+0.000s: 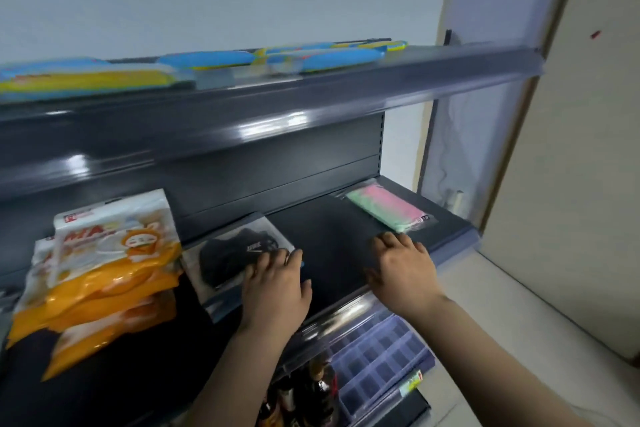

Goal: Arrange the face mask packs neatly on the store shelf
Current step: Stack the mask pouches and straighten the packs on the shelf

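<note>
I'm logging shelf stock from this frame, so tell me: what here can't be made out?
Head view only:
- Top-shelf blue-and-yellow packs: motion blur, print unreadable.
- Orange-and-white mask packs: lettering smeared; the stack runs off the left edge.
- Black mask pack: left hand covers its right edge.
- Pink-and-green mask pack: right hand covers its near end; label too small.
- Bottles below: hidden by the shelf and the left forearm.

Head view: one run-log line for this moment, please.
left hand: on black mask pack | right hand: at pink-green pack | orange packs: stacked left | shelf: middle
</note>
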`<state>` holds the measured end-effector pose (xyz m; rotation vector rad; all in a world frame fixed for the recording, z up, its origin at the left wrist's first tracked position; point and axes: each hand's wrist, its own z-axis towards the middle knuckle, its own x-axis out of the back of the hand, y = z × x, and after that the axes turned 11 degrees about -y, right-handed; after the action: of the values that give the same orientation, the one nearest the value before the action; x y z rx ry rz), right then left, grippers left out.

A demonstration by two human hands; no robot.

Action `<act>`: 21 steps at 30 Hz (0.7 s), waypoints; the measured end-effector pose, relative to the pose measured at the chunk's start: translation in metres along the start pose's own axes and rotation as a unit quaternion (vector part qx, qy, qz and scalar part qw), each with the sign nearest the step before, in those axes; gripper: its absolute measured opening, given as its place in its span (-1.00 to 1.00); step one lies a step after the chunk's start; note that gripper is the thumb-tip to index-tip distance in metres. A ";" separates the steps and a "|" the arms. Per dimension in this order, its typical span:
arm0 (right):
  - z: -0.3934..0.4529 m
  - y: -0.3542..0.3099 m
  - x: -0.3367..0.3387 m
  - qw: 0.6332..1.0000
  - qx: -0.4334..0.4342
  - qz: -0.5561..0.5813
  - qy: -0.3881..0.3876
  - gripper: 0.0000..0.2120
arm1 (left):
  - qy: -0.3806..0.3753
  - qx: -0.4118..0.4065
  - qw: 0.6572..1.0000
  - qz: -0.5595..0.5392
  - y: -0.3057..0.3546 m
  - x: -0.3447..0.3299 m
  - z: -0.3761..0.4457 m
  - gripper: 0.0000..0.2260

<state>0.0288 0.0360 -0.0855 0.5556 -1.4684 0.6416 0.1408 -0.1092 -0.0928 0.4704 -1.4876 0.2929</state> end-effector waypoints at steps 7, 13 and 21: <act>0.013 0.081 -0.009 0.998 -0.015 0.064 -0.012 -0.53 | -0.051 -0.017 0.998 -0.043 0.066 -0.025 0.040 -0.52; 0.039 0.125 -0.018 0.990 -0.031 0.135 -0.032 -0.60 | -0.081 -0.034 0.988 -0.129 0.100 -0.040 0.079 -0.53; 0.101 0.170 -0.038 0.977 -0.031 0.200 -0.068 -0.62 | -0.099 0.004 0.979 -0.181 0.127 -0.060 0.141 -0.53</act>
<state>-0.1618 0.0857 -0.1269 0.2581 -1.7433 0.8818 -0.0469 -0.0581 -0.1347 0.7819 -1.5596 -0.0371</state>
